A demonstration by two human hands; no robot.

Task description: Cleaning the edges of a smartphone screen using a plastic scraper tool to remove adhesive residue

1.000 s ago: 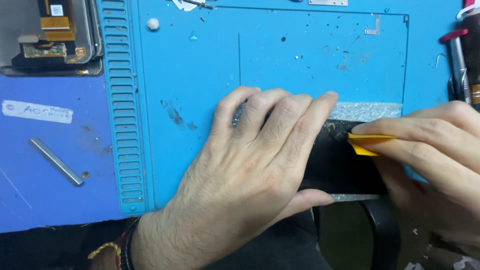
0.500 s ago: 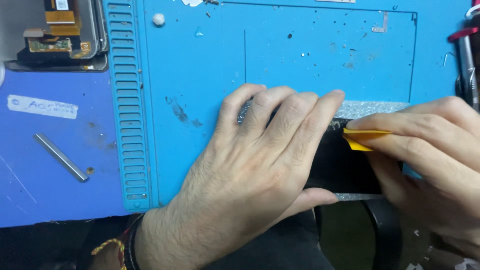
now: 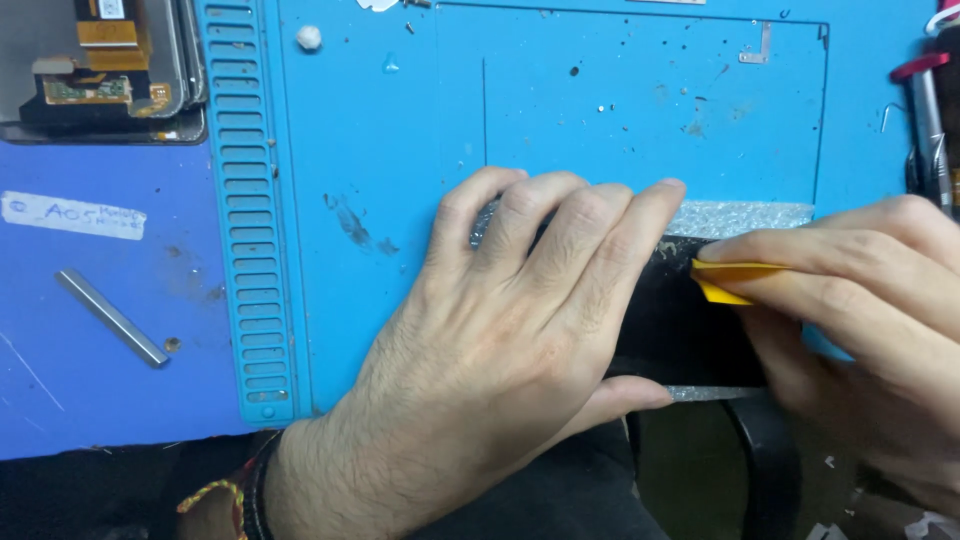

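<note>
Right, scene: a blue work mat [image 3: 380, 130] lies on the desk, with a purple sheet [image 3: 100, 330] to its left.
Left hand [image 3: 500, 350]: it lies flat, palm down, on a dark flat panel [image 3: 680, 320], its 4 fingers [image 3: 590, 230] spread wide and pressing; the thumb tucks under at the near edge.
Right hand [image 3: 860, 300]: it comes in from the right, thumb and forefinger pinched narrow on a small yellow pick [image 3: 730, 282].
Where the panel lies: at the near right part of the mat, mostly hidden under both hands, with a silvery strip [image 3: 745, 217] showing along its far edge.
Long axis: the panel runs left to right across the view.
Key relation: the pick's tip points left, at the panel's upper edge just below the silvery strip, and sits just beside the left hand's little finger. I cannot tell whether the tip is under the edge or only on it.
Nearer hand: the right hand holds the tool; the left only pins the panel.
Slotted rail: the mat's ribbed left edge [image 3: 245, 220] has many slots, and I see nothing in them.
Far left: an opened device [image 3: 100, 70] shows orange flex and a small board inside its frame.
Loose bits: a grey metal bar [image 3: 110, 317] lies on the purple sheet, well apart from the hands; a red-capped tool [image 3: 925, 110] lies at the right edge.
</note>
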